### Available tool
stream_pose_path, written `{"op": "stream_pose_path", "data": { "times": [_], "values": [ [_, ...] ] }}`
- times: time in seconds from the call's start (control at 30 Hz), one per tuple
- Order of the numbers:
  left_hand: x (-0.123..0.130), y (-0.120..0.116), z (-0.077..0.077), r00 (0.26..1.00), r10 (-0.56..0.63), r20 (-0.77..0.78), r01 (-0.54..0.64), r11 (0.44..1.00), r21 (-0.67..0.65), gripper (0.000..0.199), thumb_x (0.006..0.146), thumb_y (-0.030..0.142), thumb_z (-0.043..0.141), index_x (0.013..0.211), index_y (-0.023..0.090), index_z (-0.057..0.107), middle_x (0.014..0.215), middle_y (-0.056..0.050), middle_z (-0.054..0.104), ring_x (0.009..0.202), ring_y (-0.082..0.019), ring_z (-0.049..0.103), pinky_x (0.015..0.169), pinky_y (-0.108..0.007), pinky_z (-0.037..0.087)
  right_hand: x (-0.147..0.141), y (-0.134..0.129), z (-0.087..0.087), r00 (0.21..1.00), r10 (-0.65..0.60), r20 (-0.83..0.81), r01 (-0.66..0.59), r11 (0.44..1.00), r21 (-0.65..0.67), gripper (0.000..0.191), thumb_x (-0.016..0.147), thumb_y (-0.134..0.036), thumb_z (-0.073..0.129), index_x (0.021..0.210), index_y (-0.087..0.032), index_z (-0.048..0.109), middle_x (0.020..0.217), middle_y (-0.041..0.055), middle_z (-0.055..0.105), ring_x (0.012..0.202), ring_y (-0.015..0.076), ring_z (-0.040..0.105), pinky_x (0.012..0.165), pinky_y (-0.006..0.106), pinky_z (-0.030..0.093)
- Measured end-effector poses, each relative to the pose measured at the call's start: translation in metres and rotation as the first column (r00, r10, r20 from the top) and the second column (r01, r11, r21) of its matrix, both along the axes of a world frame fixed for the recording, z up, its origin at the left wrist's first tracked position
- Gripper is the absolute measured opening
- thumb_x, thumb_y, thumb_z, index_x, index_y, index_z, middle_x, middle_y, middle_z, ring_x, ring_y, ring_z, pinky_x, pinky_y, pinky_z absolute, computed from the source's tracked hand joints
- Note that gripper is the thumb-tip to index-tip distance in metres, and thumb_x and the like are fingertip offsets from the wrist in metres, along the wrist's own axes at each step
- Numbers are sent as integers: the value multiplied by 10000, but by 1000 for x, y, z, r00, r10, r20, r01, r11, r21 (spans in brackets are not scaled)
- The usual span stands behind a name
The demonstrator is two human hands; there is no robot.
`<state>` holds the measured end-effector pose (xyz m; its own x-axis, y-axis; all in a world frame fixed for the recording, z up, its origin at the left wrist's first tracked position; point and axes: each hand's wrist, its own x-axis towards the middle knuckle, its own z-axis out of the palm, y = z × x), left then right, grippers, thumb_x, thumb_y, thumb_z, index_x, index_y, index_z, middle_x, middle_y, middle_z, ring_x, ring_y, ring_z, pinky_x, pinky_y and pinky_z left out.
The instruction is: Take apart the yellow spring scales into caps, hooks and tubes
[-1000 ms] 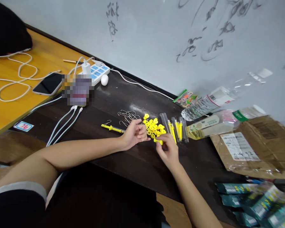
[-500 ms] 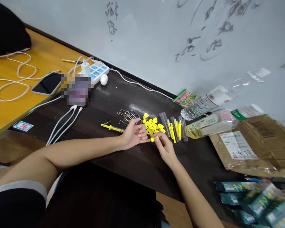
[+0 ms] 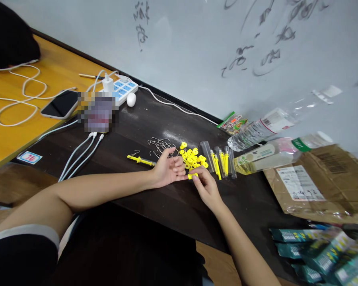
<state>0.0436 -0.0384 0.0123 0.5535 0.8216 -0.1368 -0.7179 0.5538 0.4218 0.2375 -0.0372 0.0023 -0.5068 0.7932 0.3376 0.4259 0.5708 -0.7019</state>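
Note:
My right hand [image 3: 207,186] pinches a small yellow plastic cap [image 3: 191,176] between thumb and fingertips. Palm up, my left hand [image 3: 168,169] has its thumb raised away and its fingers loosely curled; the little finger reaches to the cap, and nothing shows in the palm. Just beyond both hands lies a pile of yellow caps [image 3: 193,155]. Bent metal hooks [image 3: 161,145] are heaped behind my left hand. A yellow rod with a hook and clear tube [image 3: 139,159] lies left of that hand. Clear tubes [image 3: 205,151] and yellow rods [image 3: 226,161] rest to the right of the pile.
Two plastic bottles [image 3: 250,133] lie at the right, beside a brown parcel [image 3: 307,182] and several teal boxes [image 3: 289,235]. A power strip [image 3: 127,90], phone [image 3: 61,105] and white cables [image 3: 80,153] occupy the left side. A whiteboard [image 3: 179,51] stands behind the dark table [image 3: 167,206].
The right hand, with the yellow cap, has shifted very slightly left against the left hand. The view has moved a little; all else looks the same.

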Motion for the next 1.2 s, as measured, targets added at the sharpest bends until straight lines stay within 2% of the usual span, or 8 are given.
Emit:
{"op": "stream_pose_path", "data": {
  "times": [0.2, 0.37, 0.6, 0.73, 0.87, 0.93, 1.07, 1.2],
  "values": [
    [1, 0, 1, 1000, -3, 24, 3, 1000, -23, 535, 833, 621, 337, 510, 194, 346, 439, 50, 268, 461, -109, 344, 667, -309, 491, -1, -1, 0, 1000, 15, -27, -15, 1000, -20, 143, 922, -273, 465, 968, -214, 587, 884, 54, 564, 787, 180, 533, 657, 297, 412],
    [1, -1, -2, 999, -13, 33, 12, 1000, 15, 528, 846, 604, 320, 514, 194, 349, 429, 51, 267, 440, -104, 327, 629, -287, 481, -2, -2, 0, 998, 23, -63, -25, 999, -39, 130, 918, -263, 474, 969, -216, 584, 896, 54, 558, 806, 179, 532, 673, 298, 414],
    [1, 0, -4, 1000, -14, 18, 14, 999, 30, 499, 854, 571, 314, 532, 193, 368, 424, 50, 274, 437, -108, 345, 631, -289, 475, -1, -2, -6, 995, -23, -93, 10, 991, -133, 161, 912, -326, 480, 966, -213, 581, 874, 44, 551, 657, 141, 488, 581, 273, 393],
    [0, 0, -4, 1000, -14, -3, 14, 999, 48, 504, 855, 572, 311, 534, 190, 385, 427, 48, 284, 442, -106, 350, 625, -279, 468, -2, -3, -4, 998, -19, -58, 16, 998, -64, 141, 912, -292, 481, 965, -215, 586, 886, 52, 566, 725, 161, 524, 624, 288, 414],
    [-1, 1, -3, 998, -12, -56, 15, 999, 49, 506, 864, 564, 299, 534, 188, 378, 433, 56, 268, 433, -97, 328, 645, -282, 468, 1, -1, 4, 997, -75, -17, 76, 992, 101, 125, 910, -247, 465, 941, -210, 581, 865, 53, 572, 777, 179, 546, 667, 305, 429],
    [-1, 1, -2, 997, -2, -78, 7, 998, 63, 503, 869, 554, 303, 532, 187, 373, 435, 59, 255, 429, -93, 314, 639, -277, 463, 3, 1, 7, 991, -124, 51, 113, 977, 181, 120, 904, -238, 464, 931, -209, 577, 854, 56, 577, 785, 185, 559, 670, 303, 434],
    [0, 2, -2, 993, 35, -110, -22, 994, 109, 498, 883, 529, 310, 530, 184, 377, 436, 59, 252, 428, -88, 299, 598, -252, 444, 7, 5, 4, 918, -72, 390, 2, 984, 178, 132, 904, -251, 453, 905, -226, 583, 856, 48, 620, 731, 175, 591, 608, 266, 423],
    [0, 4, -3, 987, 64, -147, -46, 991, 123, 485, 887, 511, 312, 531, 185, 353, 443, 60, 245, 427, -86, 286, 547, -233, 419, 8, 7, -4, 895, -118, 431, 63, 988, 139, 136, 916, -275, 438, 902, -224, 563, 882, 52, 636, 728, 181, 603, 592, 264, 412]
  ]
}}
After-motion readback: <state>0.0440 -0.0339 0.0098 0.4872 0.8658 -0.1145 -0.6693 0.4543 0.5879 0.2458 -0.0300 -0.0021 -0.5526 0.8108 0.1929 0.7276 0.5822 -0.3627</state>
